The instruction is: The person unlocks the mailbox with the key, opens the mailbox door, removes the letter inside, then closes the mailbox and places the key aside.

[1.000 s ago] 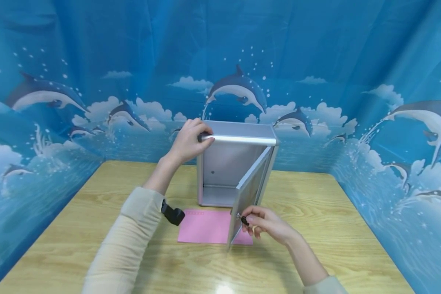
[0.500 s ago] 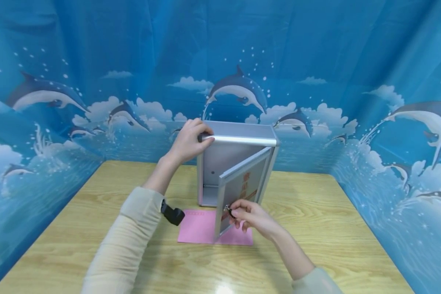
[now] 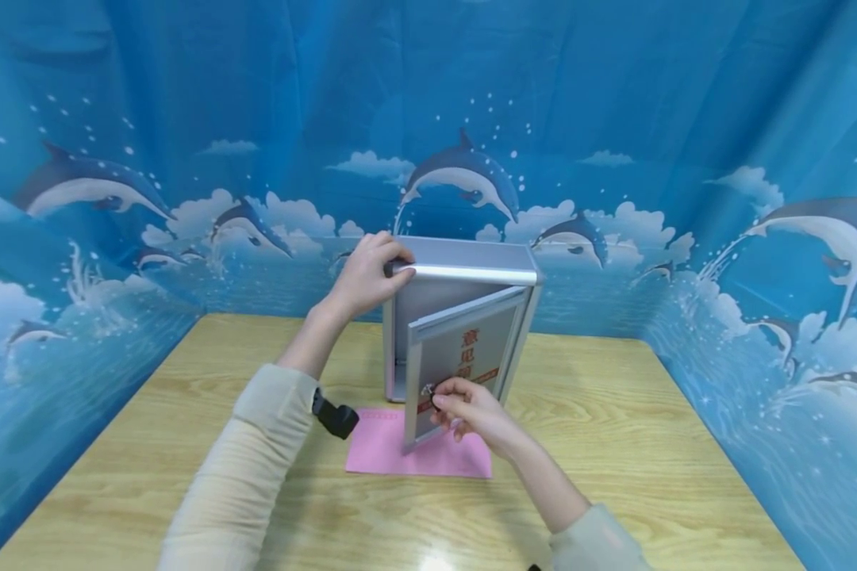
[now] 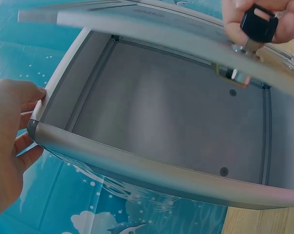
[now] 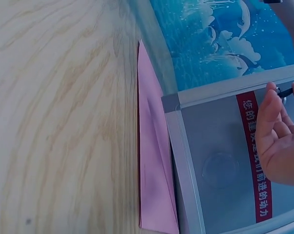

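A silver metal box (image 3: 464, 255) stood upright toward the far side of a wood-grain table (image 3: 636, 444), roughly centred. Its door (image 3: 443, 357), hinged on the right, was ajar, the free left edge angled out to the near side, so a strip of the grey interior showed at left. Red characters (image 3: 469, 341) ran down the door's panel, and a red band (image 5: 256, 161) with white characters crossed it.

The person's left hand (image 3: 367, 274) gripped the box's top left corner, fingers bent over the top and thumb at the front edge. The right hand (image 3: 478, 412) pinched a key (image 4: 259, 23) between thumb and fingers at the door's left edge; the key had a black head and sat at the lock. A small latch (image 4: 237, 75) stuck out from the door's inner side.

A pink envelope (image 3: 421, 460) lay flat on the table on the near side of the box, partly hidden by the door. Pale sleeves (image 3: 239, 468) covered both forearms, and a black device (image 3: 336, 416) was at the left wrist. A blue curtain (image 3: 314, 103) printed with dolphins and clouds surrounded the table at left, right and far side.
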`<state>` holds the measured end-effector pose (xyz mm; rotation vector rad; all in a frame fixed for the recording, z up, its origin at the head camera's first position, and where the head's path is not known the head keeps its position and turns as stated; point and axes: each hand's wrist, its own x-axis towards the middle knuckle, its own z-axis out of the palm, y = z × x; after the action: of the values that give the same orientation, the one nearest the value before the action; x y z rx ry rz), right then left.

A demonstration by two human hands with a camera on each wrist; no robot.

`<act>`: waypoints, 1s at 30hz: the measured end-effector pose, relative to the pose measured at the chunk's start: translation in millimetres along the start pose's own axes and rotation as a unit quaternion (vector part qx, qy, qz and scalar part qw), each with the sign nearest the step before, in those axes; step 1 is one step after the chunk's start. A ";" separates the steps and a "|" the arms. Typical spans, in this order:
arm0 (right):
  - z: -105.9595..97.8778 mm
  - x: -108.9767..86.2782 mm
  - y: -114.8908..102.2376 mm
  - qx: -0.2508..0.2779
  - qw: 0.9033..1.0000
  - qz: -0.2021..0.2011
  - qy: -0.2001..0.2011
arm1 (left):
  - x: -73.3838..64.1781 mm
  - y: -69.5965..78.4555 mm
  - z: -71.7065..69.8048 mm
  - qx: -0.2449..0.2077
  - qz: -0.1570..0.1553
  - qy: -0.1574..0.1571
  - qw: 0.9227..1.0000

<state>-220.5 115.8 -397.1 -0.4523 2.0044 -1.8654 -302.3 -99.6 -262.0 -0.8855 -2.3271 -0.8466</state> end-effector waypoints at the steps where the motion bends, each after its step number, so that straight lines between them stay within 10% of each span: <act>1: 1.1 1.7 -0.1 -0.001 1.000 0.000 0.004 | -0.4 -0.1 -0.1 -0.001 0.001 0.001 1.000; 30: 23.6 28.0 -5.8 -0.075 0.988 -0.029 0.131 | 0.5 3.0 -4.5 0.015 -0.022 -0.031 0.999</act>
<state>-234.2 81.5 -394.0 -0.3239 2.3389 -1.8991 -299.4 -100.7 -257.5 -0.8626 -2.4151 -0.8101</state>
